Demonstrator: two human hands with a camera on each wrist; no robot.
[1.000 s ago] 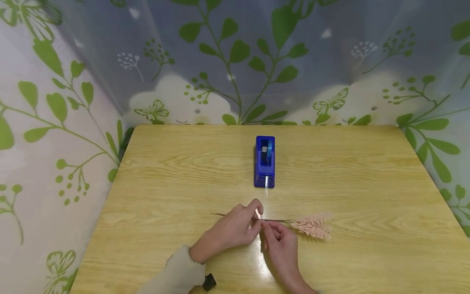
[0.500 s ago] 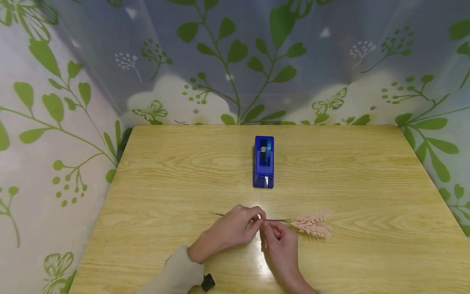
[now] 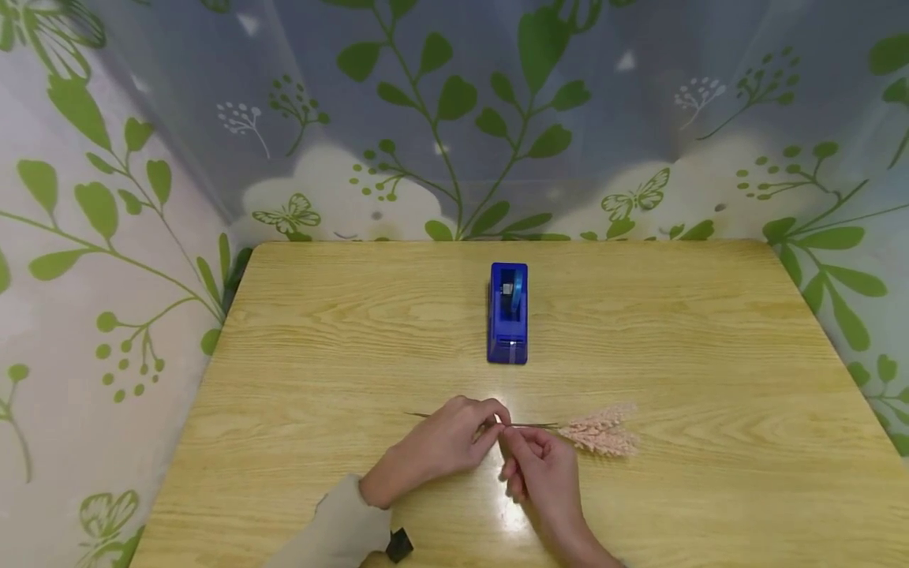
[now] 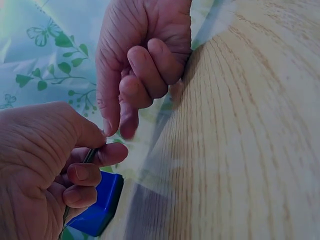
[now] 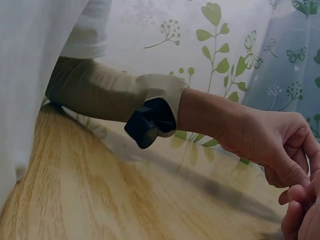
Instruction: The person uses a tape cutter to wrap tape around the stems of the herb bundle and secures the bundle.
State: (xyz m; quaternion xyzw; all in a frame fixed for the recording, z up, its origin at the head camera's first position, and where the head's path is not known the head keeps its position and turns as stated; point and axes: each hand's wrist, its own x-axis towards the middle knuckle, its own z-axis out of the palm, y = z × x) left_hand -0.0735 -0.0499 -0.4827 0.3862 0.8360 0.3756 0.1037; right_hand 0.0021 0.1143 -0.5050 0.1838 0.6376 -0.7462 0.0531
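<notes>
Pale pink dried-looking flower sprigs (image 3: pixel 600 432) lie to the right in the head view, their thin dark stems (image 3: pixel 534 425) running leftward into my left hand (image 3: pixel 442 442). That hand grips the stems between thumb and curled fingers, as the left wrist view shows of the stems (image 4: pixel 90 155). My right hand (image 3: pixel 550 477) meets the left fingertips at the stems, thumb and forefinger pinched together. A tiny clear bit, apparently tape (image 4: pixel 105 139), shows between the two hands; most of it is hidden. Behind them stands a blue tape dispenser (image 3: pixel 507 315), a strip of clear tape at its front.
A wooden table (image 3: pixel 341 331) carries everything. Leaf-patterned curtains (image 3: pixel 440 118) hang along its back and sides. A black device (image 3: pixel 400 545) is strapped at the left sleeve cuff (image 3: pixel 348 521).
The left forefinger has come down from its raised position onto the stems. The right hand's lower fingers have spread out to the left, while the pinch stays at the stems.
</notes>
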